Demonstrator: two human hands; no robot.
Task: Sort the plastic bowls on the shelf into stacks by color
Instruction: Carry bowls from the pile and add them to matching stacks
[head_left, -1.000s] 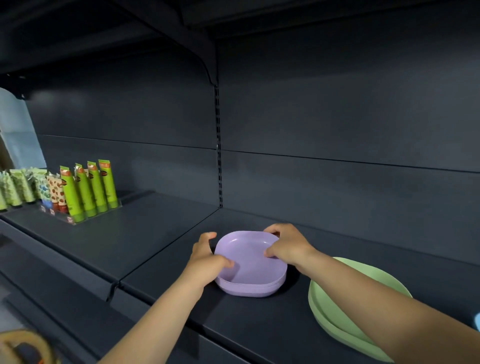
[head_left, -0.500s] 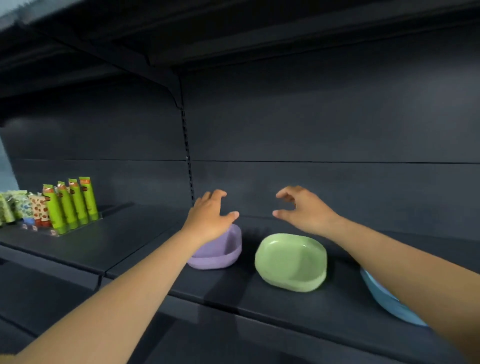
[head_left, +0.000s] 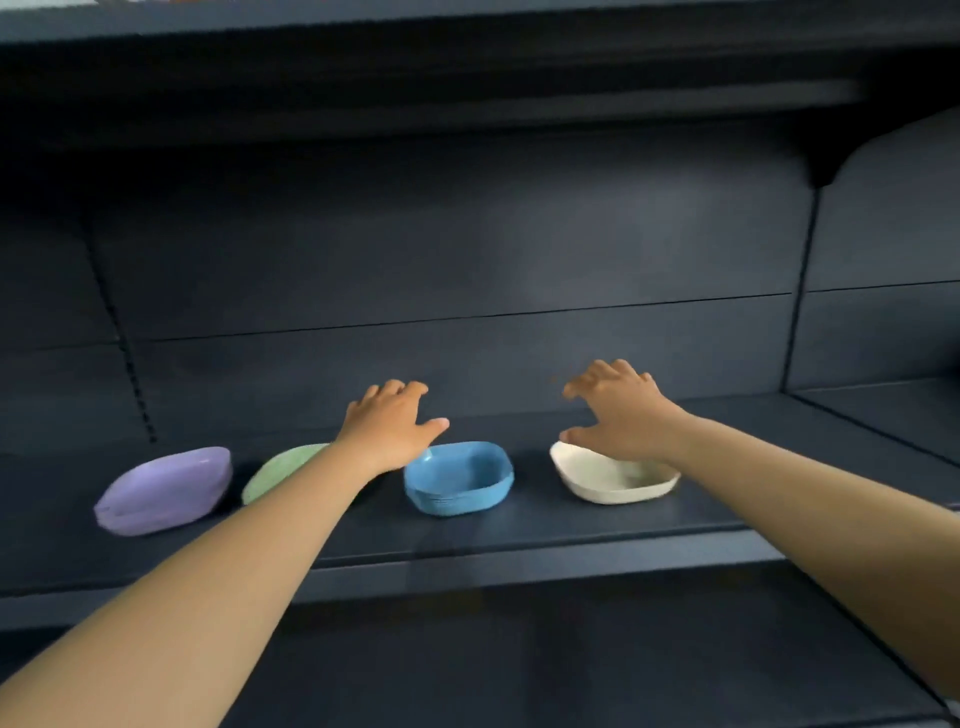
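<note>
Left grip (head_left: 387, 431) above blue bowls (head_left: 458, 478)

The left forearm covers the right part of the green bowl (head_left: 283, 470); only its left portion shows. The left hand (head_left: 388, 426) overlaps the far left rim of the blue bowl stack (head_left: 458, 477). The right hand (head_left: 615, 413) hides the far rim of the white bowl (head_left: 613, 480). Motion blur smears the purple bowl stack (head_left: 165, 490), so its bowl count cannot be told. Both arms are cut off by the frame's near edges.
</note>
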